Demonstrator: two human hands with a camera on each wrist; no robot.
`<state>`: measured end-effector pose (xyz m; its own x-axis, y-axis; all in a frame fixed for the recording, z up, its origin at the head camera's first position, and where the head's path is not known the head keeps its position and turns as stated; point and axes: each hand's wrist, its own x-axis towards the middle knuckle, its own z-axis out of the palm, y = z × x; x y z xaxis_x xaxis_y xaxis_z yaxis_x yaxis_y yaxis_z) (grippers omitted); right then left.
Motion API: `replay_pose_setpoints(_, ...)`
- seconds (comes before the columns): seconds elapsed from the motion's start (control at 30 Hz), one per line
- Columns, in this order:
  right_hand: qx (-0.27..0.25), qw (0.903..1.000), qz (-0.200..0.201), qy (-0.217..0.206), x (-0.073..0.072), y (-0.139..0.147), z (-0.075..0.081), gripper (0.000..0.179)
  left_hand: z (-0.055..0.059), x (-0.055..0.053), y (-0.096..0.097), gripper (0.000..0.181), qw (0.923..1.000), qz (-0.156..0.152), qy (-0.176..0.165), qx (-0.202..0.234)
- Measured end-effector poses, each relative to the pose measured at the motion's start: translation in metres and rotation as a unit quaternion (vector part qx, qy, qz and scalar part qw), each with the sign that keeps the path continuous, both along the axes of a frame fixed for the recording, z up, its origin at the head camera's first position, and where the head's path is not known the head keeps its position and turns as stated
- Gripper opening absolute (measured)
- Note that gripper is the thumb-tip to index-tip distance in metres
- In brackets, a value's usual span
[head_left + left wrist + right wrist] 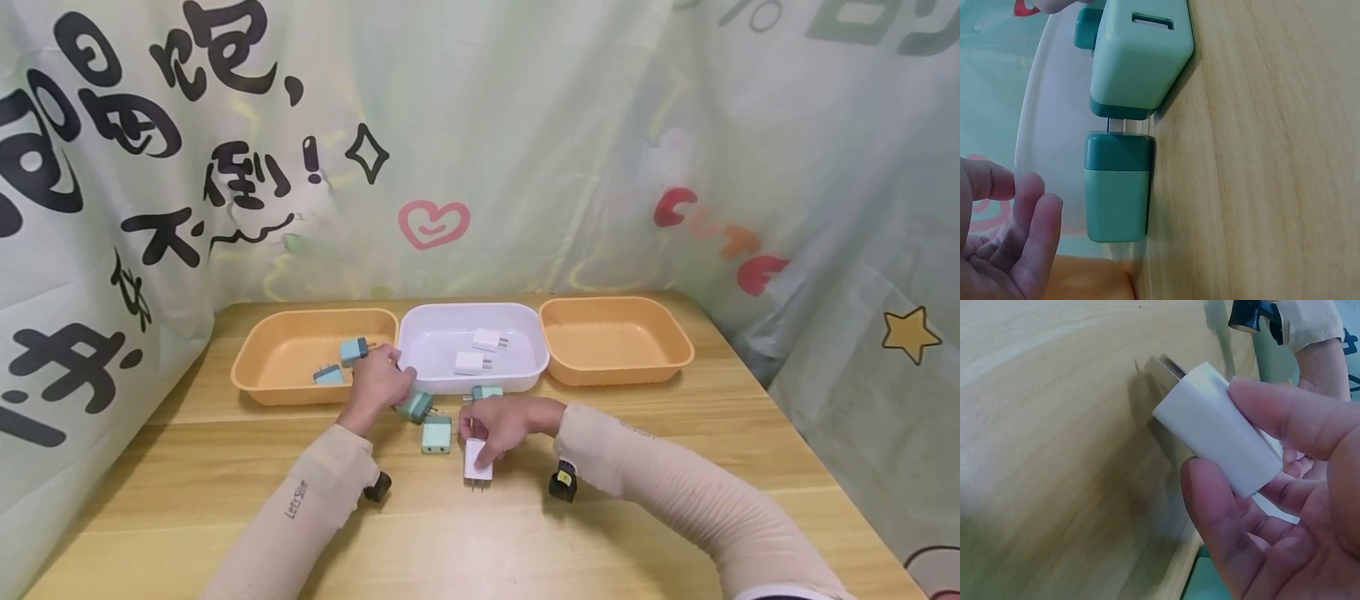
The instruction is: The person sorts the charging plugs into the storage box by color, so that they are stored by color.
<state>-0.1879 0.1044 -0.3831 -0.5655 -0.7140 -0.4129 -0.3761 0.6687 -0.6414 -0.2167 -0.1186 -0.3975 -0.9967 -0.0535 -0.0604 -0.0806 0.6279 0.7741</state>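
My right hand (pixel 504 421) pinches a white plug charger (pixel 477 460) between thumb and fingers just above the wooden table, prongs pointing toward me; the right wrist view shows the same white charger (pixel 1216 425) in the fingers (pixel 1285 412). My left hand (pixel 378 379) hovers at the right end of the left orange tray (pixel 315 315), fingers relaxed and holding nothing (pixel 1010 237). A teal charger (pixel 354 350) sits just off its fingertips over that tray, and another teal one (pixel 328 374) lies inside. Three teal chargers (pixel 415 407) (pixel 437 434) (pixel 487 392) lie on the table between the hands.
A white tray (pixel 472 307) in the middle holds two white chargers (pixel 489 339) (pixel 472 362). A second orange tray (pixel 615 302) stands to its right. Printed curtains close in the back and both sides of the table (pixel 675 517).
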Motion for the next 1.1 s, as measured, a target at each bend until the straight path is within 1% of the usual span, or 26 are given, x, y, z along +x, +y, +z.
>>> replay_pose_setpoints(0.23,0.002,0.9999,-0.008,-0.007,-0.004,0.002,0.006,0.034,0.001,-0.001,0.000,0.039,1.0000,-0.001,-0.009,0.001)
replay_pose_setpoints(0.43,-0.008,0.9999,-0.008,-0.006,-0.006,0.003,0.010,0.035,0.002,0.000,0.000,0.038,1.0000,-0.001,-0.007,0.001)
replay_pose_setpoints(0.6,-0.005,0.9998,0.007,0.018,-0.010,0.004,0.013,0.033,0.002,0.001,0.001,0.033,1.0000,0.001,-0.005,0.002)
replay_pose_setpoints(0.83,0.004,0.9981,0.030,0.054,-0.014,0.006,0.021,0.031,0.002,0.001,0.000,0.030,1.0000,0.000,0.010,0.000)
replay_pose_setpoints(0.93,0.001,0.9980,0.030,0.055,-0.016,0.008,0.024,0.032,0.002,0.001,0.000,0.031,1.0000,0.000,0.009,0.003)
replay_pose_setpoints(1.1,-0.002,0.9984,0.018,0.053,-0.019,0.009,0.031,0.032,0.002,0.002,0.001,0.031,1.0000,0.000,0.007,-0.001)
